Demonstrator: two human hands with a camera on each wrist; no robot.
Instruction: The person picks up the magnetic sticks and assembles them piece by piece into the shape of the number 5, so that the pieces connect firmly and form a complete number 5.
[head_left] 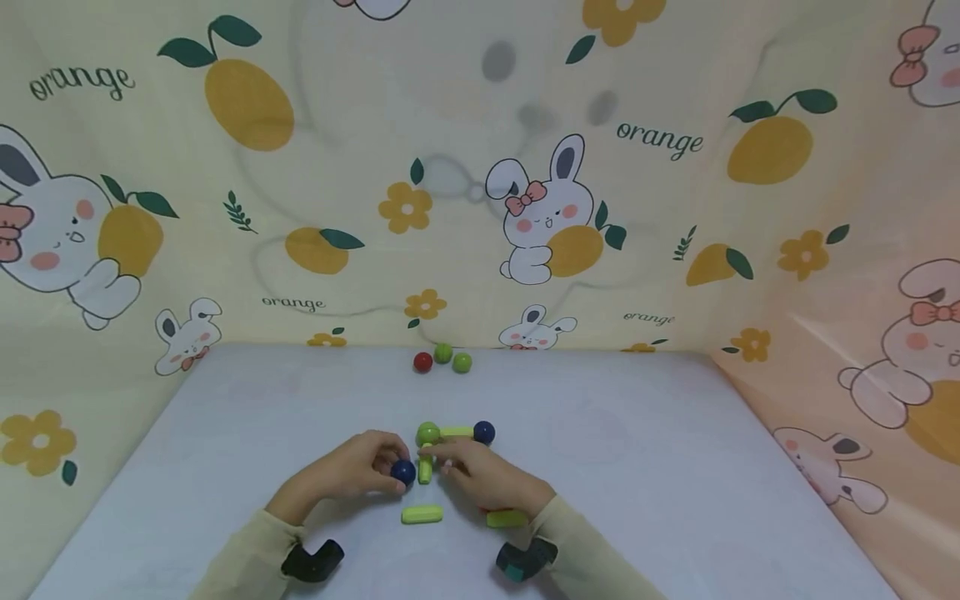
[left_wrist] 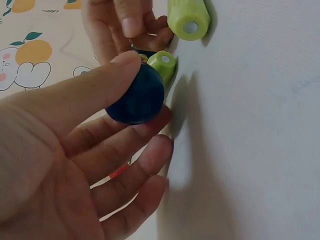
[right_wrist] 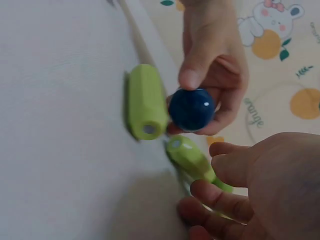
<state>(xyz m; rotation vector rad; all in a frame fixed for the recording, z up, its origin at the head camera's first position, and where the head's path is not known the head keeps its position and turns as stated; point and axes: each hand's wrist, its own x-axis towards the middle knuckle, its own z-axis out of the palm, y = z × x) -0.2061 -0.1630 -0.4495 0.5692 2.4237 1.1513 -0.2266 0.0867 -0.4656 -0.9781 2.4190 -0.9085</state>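
My left hand (head_left: 360, 467) pinches a dark blue ball (left_wrist: 137, 97) between thumb and fingers, just left of a light green rod (head_left: 425, 469). That rod has a silvery disc in its near end and points toward a green ball (head_left: 428, 432). From the green ball another green rod (head_left: 456, 432) runs right to a second blue ball (head_left: 483, 432). My right hand (head_left: 483, 475) reaches over the first rod's far end, fingers loosely bent; whether they touch it is hard to tell. A loose green rod (head_left: 422, 514) lies in front of the hands.
One more green rod (head_left: 507, 519) lies partly under the right wrist. At the table's back edge sit a red ball (head_left: 423, 362) and two green balls (head_left: 462, 362). A printed cloth (head_left: 450, 275) hangs behind the white table (head_left: 637, 417).
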